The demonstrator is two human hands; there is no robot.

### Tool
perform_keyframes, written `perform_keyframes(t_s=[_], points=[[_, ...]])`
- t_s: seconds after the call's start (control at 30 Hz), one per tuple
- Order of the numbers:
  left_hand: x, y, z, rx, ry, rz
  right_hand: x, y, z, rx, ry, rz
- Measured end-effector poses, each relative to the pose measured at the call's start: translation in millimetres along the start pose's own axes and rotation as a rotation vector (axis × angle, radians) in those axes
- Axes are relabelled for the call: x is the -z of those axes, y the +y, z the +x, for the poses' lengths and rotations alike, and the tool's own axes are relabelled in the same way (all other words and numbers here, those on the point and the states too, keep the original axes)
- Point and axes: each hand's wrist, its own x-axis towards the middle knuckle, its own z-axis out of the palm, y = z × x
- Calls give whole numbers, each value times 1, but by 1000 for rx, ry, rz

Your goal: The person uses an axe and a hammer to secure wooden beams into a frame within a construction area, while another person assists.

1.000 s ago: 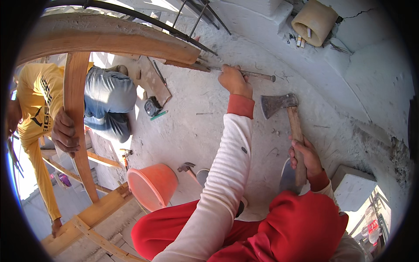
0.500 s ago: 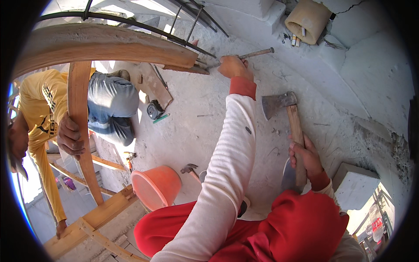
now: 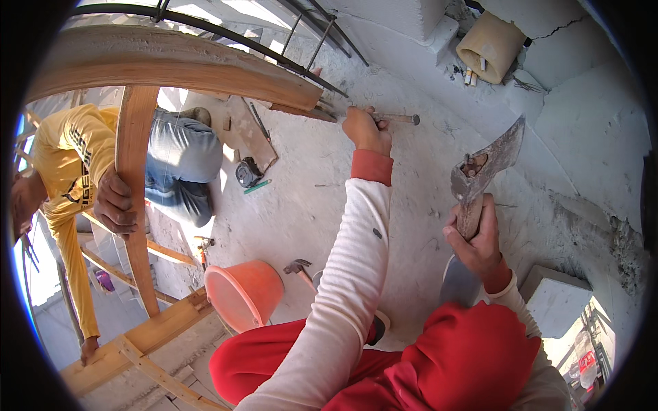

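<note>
My left hand [image 3: 368,130] is closed around a rusty, chisel-like metal rod [image 3: 404,119]. The rod's widened head sticks out to the right, and its other end is hidden by my fingers, beside the end of a curved wooden beam [image 3: 205,68]. Lower and to the right, my right hand [image 3: 478,240] grips a hatchet [image 3: 490,161] by its wooden handle, close below the head. The hatchet is raised off the floor, its blade turned up and to the right, apart from the rod.
At left, a co-worker in yellow [image 3: 75,151] grasps an upright board [image 3: 137,205]. On the floor are an orange bucket [image 3: 250,291], a claw hammer [image 3: 298,267], a tape measure [image 3: 247,172] and a green pencil [image 3: 257,187]. Steel bars [image 3: 226,38] run above the beam.
The hatchet has been lifted and turned, its head moving right and toward the camera. My left hand and the rod have shifted slightly, and the rod shows less length.
</note>
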Motion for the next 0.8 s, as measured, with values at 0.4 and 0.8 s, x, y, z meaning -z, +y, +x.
perform_keyframes(t_s=[0.4,0.8], points=[[18,9,-5,79,-99,15,-51,19,40,53,123,-212],[32,5,-8,21,-114,154,-66,36,20,87,121,-465]])
